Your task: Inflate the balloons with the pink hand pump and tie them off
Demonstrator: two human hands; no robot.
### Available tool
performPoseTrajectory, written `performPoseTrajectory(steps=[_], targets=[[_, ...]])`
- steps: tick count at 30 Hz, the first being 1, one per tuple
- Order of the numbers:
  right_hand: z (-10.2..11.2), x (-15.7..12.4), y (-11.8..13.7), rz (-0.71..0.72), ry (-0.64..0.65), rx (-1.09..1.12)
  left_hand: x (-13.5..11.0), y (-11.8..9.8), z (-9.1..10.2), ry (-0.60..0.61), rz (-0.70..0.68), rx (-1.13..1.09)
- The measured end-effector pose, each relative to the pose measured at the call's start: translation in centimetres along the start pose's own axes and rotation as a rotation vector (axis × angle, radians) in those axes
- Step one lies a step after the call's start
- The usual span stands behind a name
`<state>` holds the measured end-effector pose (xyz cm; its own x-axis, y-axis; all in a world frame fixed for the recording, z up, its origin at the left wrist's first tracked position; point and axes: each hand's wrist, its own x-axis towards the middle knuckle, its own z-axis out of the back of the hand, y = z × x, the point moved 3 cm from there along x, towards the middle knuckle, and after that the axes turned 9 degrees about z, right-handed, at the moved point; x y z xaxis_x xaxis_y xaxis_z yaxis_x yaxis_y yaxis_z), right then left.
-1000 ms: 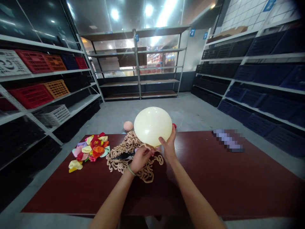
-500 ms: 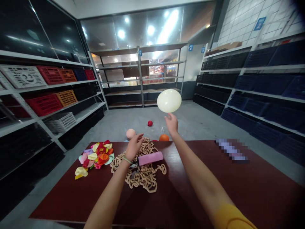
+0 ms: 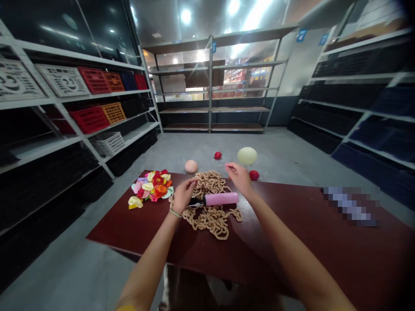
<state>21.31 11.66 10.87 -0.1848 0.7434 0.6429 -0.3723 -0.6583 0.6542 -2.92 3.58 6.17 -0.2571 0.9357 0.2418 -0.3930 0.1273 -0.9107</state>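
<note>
My left hand (image 3: 183, 195) hovers over a heap of tan looped cord (image 3: 209, 203) on the dark red table (image 3: 292, 246), fingers curled loosely with nothing visibly in them. My right hand (image 3: 238, 176) is stretched forward above the far end of the heap, fingers apart and empty. A pink hand pump (image 3: 218, 199) lies on the cord between both hands. A pale yellow inflated balloon (image 3: 247, 155) is beyond the table, down near the floor. A pile of flat coloured balloons (image 3: 152, 188) lies left of the cord.
Peach (image 3: 191, 166) and two small red balloons (image 3: 253, 175) lie on the grey floor past the table. Shelving with red, orange and white crates (image 3: 97, 82) lines the left; dark bins fill the right shelves. A blurred patch (image 3: 352, 206) sits on the table's right.
The yellow balloon left my hands, flew up and forward, and now sits low by the floor. My left hand let go of its neck; my right hand has dropped back toward the cord.
</note>
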Motion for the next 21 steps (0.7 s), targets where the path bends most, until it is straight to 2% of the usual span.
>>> performPoseTrajectory(steps=[5, 11, 15, 18, 21], targets=[[-4.9, -2.1, 2.8, 0.113, 0.196, 0.062, -1.3, 1.9, 2.7, -0.066, 0.045, -0.017], [-12.2, -3.8, 5.8, 0.222, 0.417, 0.092, -2.7, 5.9, 8.1, -0.239, 0.143, 0.006], [-17.6, -4.0, 7.0, 0.243, 0.513, 0.090, -3.8, 8.3, 11.4, -0.382, 0.184, -0.022], [-21.6, -3.8, 7.8, 0.245, 0.553, 0.071, -4.5, 9.4, 12.7, -0.492, 0.232, 0.039], [-25.0, -3.5, 8.5, 0.251, 0.569, 0.044, -4.6, 9.8, 13.1, -0.554, 0.235, 0.123]])
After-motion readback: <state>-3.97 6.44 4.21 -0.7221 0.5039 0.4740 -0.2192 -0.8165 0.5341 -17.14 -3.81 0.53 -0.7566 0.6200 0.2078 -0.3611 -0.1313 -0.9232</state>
